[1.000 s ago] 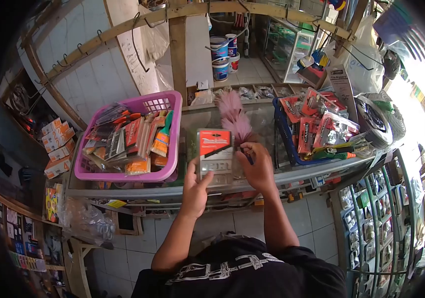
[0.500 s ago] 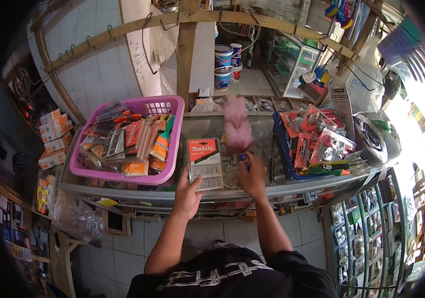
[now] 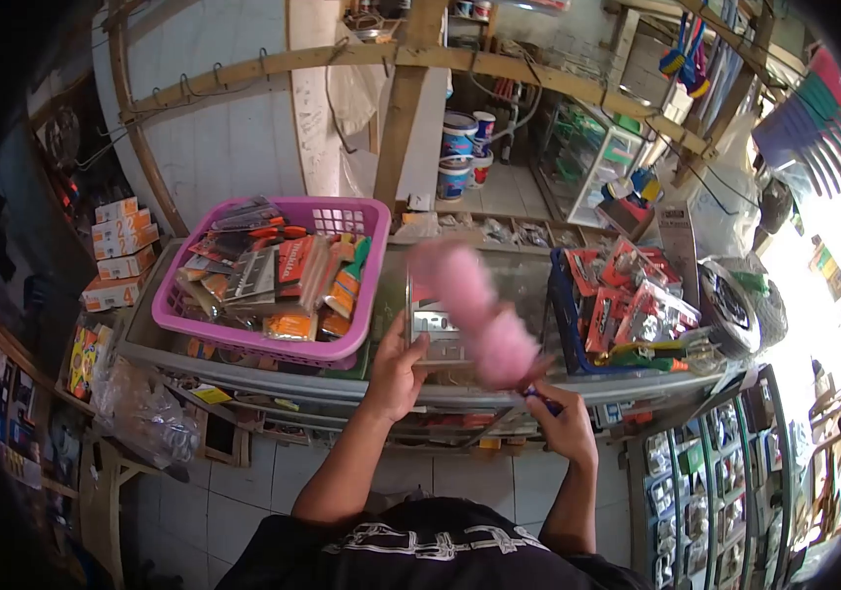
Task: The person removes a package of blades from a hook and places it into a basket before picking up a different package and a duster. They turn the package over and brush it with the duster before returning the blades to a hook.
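My left hand (image 3: 397,374) is closed on the lower left edge of a flat Makita pack (image 3: 432,332), thumb across its front, above the glass counter. In my right hand (image 3: 568,423) is the dark handle of a pink fluffy duster (image 3: 504,346), fingers wrapped round it. The duster slants up and left, smeared by motion, and its head covers much of the pack. To the left of the pack stands a pink plastic basket (image 3: 378,270) filled with packaged tools and paintbrushes. A dark blue basket (image 3: 565,329) with red-carded packs sits to the right of the duster.
Beneath me runs the front edge of the glass counter (image 3: 342,385). Small orange and white boxes (image 3: 123,241) are stacked at the left. A wooden beam with hooks (image 3: 538,74) crosses overhead. Wheels (image 3: 730,305) and a glazed rack (image 3: 710,462) stand at the right.
The duster has swung from upright beside the pack to a slant across its front. My right hand has moved down and right; the view has shifted, and the left hand keeps its hold.
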A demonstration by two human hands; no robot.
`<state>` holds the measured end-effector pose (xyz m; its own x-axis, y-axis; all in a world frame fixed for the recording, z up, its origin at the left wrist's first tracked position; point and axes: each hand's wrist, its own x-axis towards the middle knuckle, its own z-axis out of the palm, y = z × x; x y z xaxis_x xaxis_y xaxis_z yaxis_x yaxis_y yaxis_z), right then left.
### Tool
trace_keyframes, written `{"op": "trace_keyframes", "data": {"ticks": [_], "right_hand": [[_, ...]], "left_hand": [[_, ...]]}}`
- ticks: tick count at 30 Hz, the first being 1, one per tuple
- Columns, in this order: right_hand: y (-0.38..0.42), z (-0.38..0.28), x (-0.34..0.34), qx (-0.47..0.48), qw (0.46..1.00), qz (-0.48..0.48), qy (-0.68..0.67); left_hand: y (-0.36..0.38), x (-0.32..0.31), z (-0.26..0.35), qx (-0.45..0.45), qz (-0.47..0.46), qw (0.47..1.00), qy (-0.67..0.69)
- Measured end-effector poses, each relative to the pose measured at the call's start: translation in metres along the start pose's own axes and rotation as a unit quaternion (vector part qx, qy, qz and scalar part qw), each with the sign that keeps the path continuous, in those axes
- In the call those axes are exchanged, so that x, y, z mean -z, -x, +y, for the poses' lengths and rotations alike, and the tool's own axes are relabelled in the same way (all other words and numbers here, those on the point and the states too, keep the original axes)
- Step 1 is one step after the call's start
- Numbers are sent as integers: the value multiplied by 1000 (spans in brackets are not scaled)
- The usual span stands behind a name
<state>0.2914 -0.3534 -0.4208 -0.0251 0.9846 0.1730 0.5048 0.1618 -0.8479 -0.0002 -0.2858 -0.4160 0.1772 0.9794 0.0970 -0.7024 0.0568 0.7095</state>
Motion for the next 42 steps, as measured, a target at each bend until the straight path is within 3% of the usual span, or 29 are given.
{"op": "trace_keyframes", "data": {"ticks": [1, 2, 3, 6, 7, 10, 11, 14, 15, 18, 19, 22, 23, 26, 29, 32, 33, 36, 39, 40, 42], "right_hand": [[4, -5, 2, 26, 999, -20, 3], [7, -8, 3, 51, 998, -40, 5], [5, -8, -2, 4, 1000, 5, -7], [6, -29, -14, 18, 998, 56, -12], [4, -25, -11, 66, 998, 16, -3], [-7, -39, -8, 33, 998, 47, -32], [-11, -43, -14, 27, 993, 109, -24], [-12, -55, -10, 60, 996, 52, -46], [-12, -63, 0, 54, 998, -18, -35], [-19, -33, -3, 74, 996, 8, -52], [-16, -34, -9, 4, 995, 53, -88], [-10, -29, -8, 36, 996, -55, -62], [-13, -21, -10, 115, 991, -51, -37], [-15, -30, -20, 0, 990, 77, -120], [-9, -35, -16, -15, 987, 68, -144], [0, -41, -8, 95, 990, -65, -81], [-1, -41, -16, 119, 990, -27, -72], [2, -47, -27, 26, 994, 60, -88], [8, -53, -10, 60, 993, -75, -65], [9, -57, -15, 64, 991, -34, -110], [12, -73, -20, -55, 976, 45, -208]], "left_hand": [[-5, 28, -23, -18, -35, 999, 18], [-7, 29, -27, -1, -7, 1000, 16], [-4, 12, -18, -7, -27, 1000, -8], [0, -8, -11, -17, -53, 998, -25], [-1, -2, -16, -22, -59, 998, -28], [0, -5, -20, -34, -51, 995, -83], [2, -9, -18, -26, -53, 993, -99], [9, -13, -16, -21, -32, 996, -79], [10, -5, -17, -33, -34, 998, -44], [8, 0, -11, -57, -21, 998, -22], [14, -13, 4, -46, -29, 998, -18], [15, 1, 5, -46, -32, 998, -10], [13, 14, -3, -55, -32, 998, -2], [20, -17, 15, -66, -44, 997, -21], [19, -21, 15, -81, -22, 996, -1], [13, -8, 7, -76, 1, 997, 29], [12, -7, 4, -81, 5, 996, 38], [9, -12, 6, -88, -10, 995, 47], [6, -16, 10, -91, -32, 995, 30], [6, -16, 11, -91, -38, 995, 14], [12, -43, 21, -121, -28, 992, 39]]}}
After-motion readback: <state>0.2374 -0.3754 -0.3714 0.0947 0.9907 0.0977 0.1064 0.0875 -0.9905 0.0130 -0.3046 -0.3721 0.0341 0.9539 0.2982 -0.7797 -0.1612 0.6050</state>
